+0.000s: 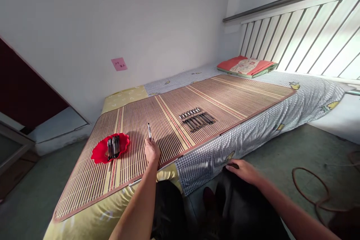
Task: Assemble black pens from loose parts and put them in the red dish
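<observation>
My left hand [152, 151] is closed around the lower end of a slim pen [149, 130], which points up and away from me over the bamboo mat [137, 120]. To the left of this hand, a red wavy-edged dish [97, 153] holds several dark pens [113, 147] lying side by side. Several more pens [198, 120], black with clear or silvery ends, lie in a neat row on the mat to the right. My right hand [243, 170] rests on my knee, fingers extended and apparently holding nothing.
The mat covers a bed with a checked sheet [208, 167]. A folded orange quilt [247, 66] lies at the far right end, by a white railing [303, 37]. A pink note [119, 64] is stuck to the wall. A brown hose or cable [312, 183] curls on the floor.
</observation>
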{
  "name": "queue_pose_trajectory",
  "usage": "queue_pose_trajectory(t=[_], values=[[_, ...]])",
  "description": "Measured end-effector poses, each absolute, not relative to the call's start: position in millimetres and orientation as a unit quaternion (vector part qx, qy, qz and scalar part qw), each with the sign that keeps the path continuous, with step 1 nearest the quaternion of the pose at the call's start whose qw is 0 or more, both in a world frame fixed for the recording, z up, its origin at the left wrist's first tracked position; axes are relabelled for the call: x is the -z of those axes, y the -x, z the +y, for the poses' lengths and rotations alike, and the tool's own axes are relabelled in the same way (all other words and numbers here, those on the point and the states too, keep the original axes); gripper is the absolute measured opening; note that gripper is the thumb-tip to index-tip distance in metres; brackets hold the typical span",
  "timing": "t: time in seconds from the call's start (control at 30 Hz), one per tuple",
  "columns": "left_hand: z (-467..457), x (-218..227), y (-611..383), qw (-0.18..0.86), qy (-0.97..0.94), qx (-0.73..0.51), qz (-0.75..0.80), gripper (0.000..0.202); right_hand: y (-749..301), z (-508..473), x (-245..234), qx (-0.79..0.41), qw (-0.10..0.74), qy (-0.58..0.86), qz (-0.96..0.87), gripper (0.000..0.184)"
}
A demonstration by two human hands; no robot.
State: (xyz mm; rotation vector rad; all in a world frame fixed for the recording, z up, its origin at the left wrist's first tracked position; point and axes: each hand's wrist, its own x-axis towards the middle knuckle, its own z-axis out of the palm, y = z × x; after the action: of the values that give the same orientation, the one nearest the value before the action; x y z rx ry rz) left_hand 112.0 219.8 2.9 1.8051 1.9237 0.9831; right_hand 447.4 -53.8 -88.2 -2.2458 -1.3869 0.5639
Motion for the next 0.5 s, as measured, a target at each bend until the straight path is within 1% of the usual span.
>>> queue_pose_trajectory(t=[0.1, 0.17, 0.23, 0.3, 0.4, 0.5], values=[[219.6, -3.0, -111.9, 0.17, -0.631, -0.345, 0.674, 0.022, -439.5, -68.1, 93.6, -0.188, 0.24, 0.812, -0.497, 0.045], [219.7, -2.6, -111.7, 0.173, -0.63, -0.347, 0.672, 0.022, -431.0, -76.7, 99.1, -0.14, 0.246, 0.829, -0.483, 0.049], [219.8, -2.1, -111.5, 0.175, -0.629, -0.35, 0.671, 0.023, -420.6, -83.4, 103.4, -0.097, 0.225, 0.852, -0.463, 0.054], [220.0, -1.6, -111.4, 0.176, -0.628, -0.352, 0.671, 0.023, -410.5, -86.4, 103.0, -0.079, 0.192, 0.867, -0.453, 0.057], [220.4, -0.8, -111.3, 0.176, -0.629, -0.354, 0.67, 0.024, -401.5, -80.4, 90.5, -0.093, 0.151, 0.864, -0.472, 0.051], [221.0, -0.2, -111.0, 0.179, -0.63, -0.354, 0.668, 0.025, -403.5, -60.5, 70.1, -0.157, 0.127, 0.835, -0.512, 0.037]])
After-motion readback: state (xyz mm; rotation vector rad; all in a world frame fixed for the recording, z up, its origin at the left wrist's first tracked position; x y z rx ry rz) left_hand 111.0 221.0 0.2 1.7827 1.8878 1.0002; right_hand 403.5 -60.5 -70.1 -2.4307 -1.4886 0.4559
